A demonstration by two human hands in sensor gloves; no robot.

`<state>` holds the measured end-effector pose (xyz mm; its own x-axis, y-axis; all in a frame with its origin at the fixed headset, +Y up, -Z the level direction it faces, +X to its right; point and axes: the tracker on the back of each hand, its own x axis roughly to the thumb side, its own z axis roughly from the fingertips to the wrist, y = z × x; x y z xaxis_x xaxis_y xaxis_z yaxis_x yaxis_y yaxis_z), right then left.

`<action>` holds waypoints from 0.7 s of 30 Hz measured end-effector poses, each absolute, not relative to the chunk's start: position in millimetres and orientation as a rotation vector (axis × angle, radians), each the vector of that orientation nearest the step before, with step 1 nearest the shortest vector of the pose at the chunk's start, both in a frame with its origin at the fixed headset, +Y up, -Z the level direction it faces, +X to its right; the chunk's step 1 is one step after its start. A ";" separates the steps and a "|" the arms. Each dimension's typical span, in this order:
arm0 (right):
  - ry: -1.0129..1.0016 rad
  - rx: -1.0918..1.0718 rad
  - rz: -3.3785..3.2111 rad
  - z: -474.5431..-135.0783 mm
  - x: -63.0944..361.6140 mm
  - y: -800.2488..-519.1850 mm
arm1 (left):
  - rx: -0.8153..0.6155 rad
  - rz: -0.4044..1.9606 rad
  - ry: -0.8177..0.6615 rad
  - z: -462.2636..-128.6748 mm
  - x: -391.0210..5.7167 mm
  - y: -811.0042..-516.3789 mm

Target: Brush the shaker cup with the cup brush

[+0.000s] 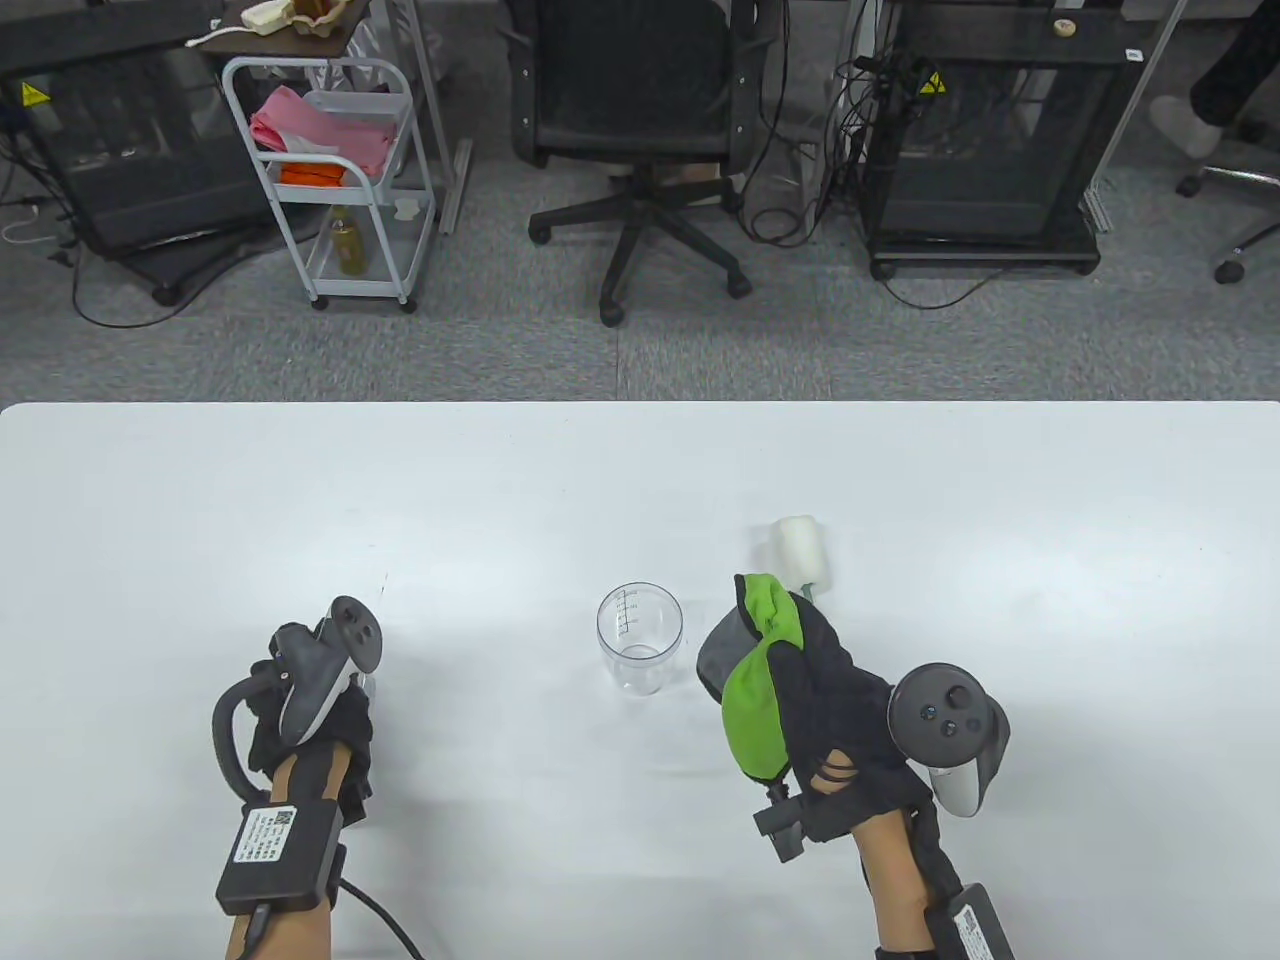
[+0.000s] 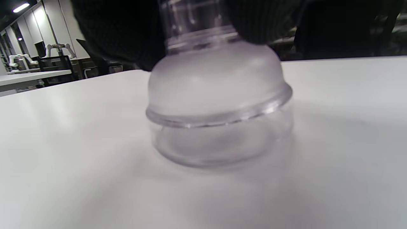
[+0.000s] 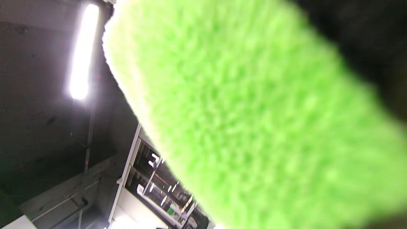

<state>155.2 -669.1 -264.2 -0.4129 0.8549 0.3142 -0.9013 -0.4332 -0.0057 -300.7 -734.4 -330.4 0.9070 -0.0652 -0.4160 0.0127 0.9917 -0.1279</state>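
The clear shaker cup (image 1: pixel 640 640) stands upright and open at the table's middle front. My right hand (image 1: pixel 775 650), in a green and black glove, grips the cup brush by its handle just right of the cup. The brush's white sponge head (image 1: pixel 803 552) sticks out beyond my fingers, pointing away from me. My left hand (image 1: pixel 335 695) is well left of the cup. In the left wrist view my gloved fingers (image 2: pixel 127 35) hold the neck of a clear domed shaker lid (image 2: pixel 216 86) that rests on the table. The right wrist view shows only blurred green glove (image 3: pixel 254 127) and ceiling.
The white table (image 1: pixel 300 500) spans the view, its far edge at mid-frame. Beyond it stand an office chair (image 1: pixel 640 110), a white cart (image 1: pixel 330 170) and black cabinets (image 1: pixel 985 130).
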 end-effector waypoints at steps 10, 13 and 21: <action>-0.186 0.426 2.146 -260.8 127.1 -667.8 | 0.157 0.634 -0.056 -286.8 -209.9 -653.0; -0.209 0.410 2.094 -257.4 123.4 -666.1 | 0.169 0.851 -0.170 -271.5 -180.2 -642.0; -0.150 0.472 1.924 -247.8 110.4 -660.8 | 0.117 1.170 -0.425 -251.0 -137.7 -655.3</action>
